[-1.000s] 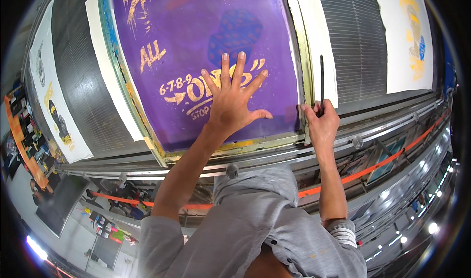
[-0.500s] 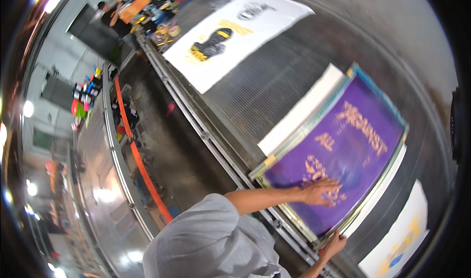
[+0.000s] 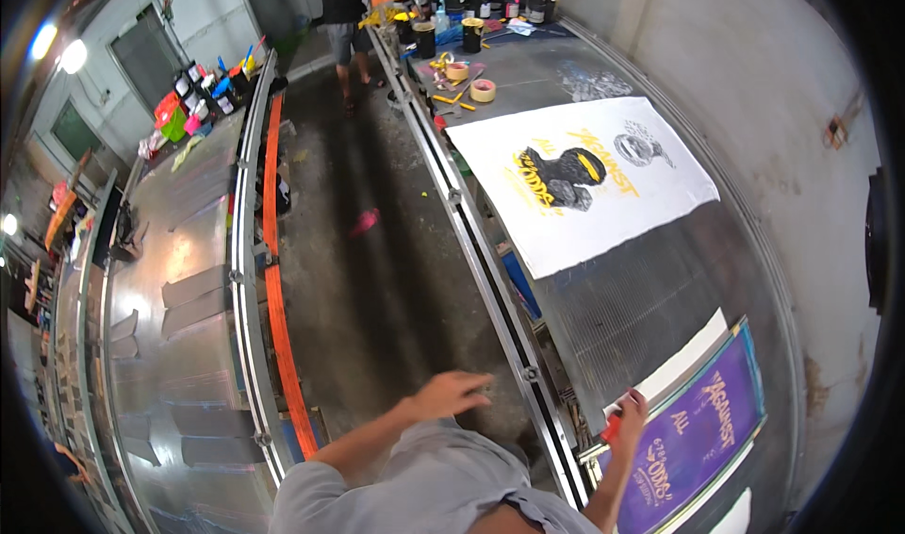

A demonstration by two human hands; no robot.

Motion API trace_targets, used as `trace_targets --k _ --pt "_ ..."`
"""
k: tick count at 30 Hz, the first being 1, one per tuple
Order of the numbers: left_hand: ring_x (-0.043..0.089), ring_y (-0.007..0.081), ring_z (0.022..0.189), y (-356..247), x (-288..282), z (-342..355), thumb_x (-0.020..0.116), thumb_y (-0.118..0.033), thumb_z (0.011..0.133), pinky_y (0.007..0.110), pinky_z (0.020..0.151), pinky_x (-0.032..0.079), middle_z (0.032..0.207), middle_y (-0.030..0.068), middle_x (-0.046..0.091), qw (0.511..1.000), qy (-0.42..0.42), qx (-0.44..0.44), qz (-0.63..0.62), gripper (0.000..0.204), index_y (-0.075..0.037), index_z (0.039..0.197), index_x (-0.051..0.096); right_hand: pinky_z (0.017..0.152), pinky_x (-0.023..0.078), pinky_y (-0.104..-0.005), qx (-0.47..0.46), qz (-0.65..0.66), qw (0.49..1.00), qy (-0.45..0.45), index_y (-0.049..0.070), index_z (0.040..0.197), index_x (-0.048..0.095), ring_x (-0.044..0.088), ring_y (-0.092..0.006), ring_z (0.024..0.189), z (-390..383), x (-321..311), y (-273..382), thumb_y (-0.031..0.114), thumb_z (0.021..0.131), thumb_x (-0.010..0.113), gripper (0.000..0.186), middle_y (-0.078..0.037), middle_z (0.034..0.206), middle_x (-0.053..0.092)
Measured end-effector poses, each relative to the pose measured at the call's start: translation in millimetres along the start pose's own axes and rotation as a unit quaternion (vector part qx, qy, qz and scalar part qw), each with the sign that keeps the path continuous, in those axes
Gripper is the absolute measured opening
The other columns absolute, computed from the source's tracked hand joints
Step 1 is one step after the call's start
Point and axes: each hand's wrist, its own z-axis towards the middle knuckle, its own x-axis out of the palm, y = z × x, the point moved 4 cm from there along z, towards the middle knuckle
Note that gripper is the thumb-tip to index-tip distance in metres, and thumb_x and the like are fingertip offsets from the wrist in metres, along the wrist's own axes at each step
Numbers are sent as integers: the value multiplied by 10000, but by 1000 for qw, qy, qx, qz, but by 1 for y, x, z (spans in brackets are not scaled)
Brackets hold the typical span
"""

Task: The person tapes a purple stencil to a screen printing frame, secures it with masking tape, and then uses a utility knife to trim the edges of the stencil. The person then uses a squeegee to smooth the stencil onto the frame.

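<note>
My left hand hovers over the aisle in front of my grey shirt, fingers stretched out, holding nothing. My right hand is closed around a small red object, mostly hidden by the fingers, at the left corner of a screen-printing frame. This screen has purple mesh with pale lettering and a teal and pale taped border. It lies on the long dark printing table, over a white fabric piece that sticks out past its edge. Further along lies a white printed fabric sheet with yellow lettering and black figures.
A metal rail edges the table. Tape rolls, ink tubs and tools crowd its far end. A person stands in the aisle. Left of it runs another table with an orange strip.
My left hand has lifted off the purple mesh and drawn back left over the aisle. My right hand now sits at the screen's left corner. The view has swung toward the far end.
</note>
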Motion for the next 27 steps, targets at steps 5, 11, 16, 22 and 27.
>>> trace_targets --k 5,11,16,22,27 --pt "659 350 1080 70 -142 -37 765 -346 850 397 921 536 1209 183 678 964 -232 -94 92 530 6 1230 651 576 536 -341 128 106 968 187 3 1202 547 620 -208 632 12 234 30 30 857 624 355 -96 878 609" --pt "663 344 1114 166 -204 -51 776 -338 847 408 928 535 1217 215 670 892 -312 -325 -17 564 -12 1284 630 542 548 -354 10 4 952 306 -35 1367 406 651 -223 635 118 458 64 5 831 645 589 -123 857 627" --pt "639 352 1162 235 -222 -26 789 -346 824 421 970 512 1226 230 663 893 -231 -387 6 616 -6 1306 613 742 561 -365 -172 -188 943 215 -38 1248 593 701 -282 821 314 655 105 102 732 645 537 -222 1029 681" --pt "644 350 1163 243 -313 58 764 -219 836 390 980 502 1203 238 673 858 -191 -476 -35 478 42 1221 654 894 494 -460 -363 -336 868 47 -19 1122 652 640 -407 1004 459 787 144 144 805 656 356 -259 1055 673" --pt "703 278 1043 262 -391 133 734 -193 871 345 900 527 1138 221 708 879 -179 -437 -65 385 34 1178 684 816 484 -489 -376 -347 859 -17 15 900 679 628 -394 924 366 830 132 255 885 625 247 -204 965 672"
